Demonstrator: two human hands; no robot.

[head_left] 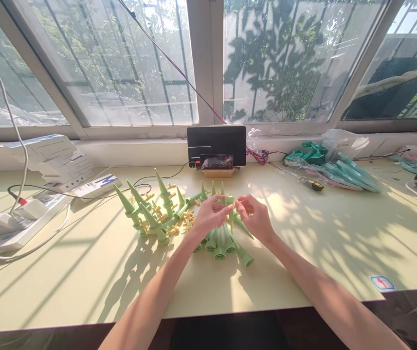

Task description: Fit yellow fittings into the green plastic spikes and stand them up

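Observation:
Between thumb and fingers, my left hand grips a green plastic cone, its wide end up and its point down. My right hand is closed in a pinch against the cone's wide end; whatever its fingertips hold is too small to make out. Several loose green cones lie below my hands with their open ends towards me. To the left stand joined green spiked pieces with small yellow pegs stuck in their sides. Loose yellow pegs lie beside my left hand, partly hidden by it.
A black tablet and a phone lean on a stand at the window. White boxes and a power strip with cables are at left. Green plastic packets and a black-and-yellow tool lie at right.

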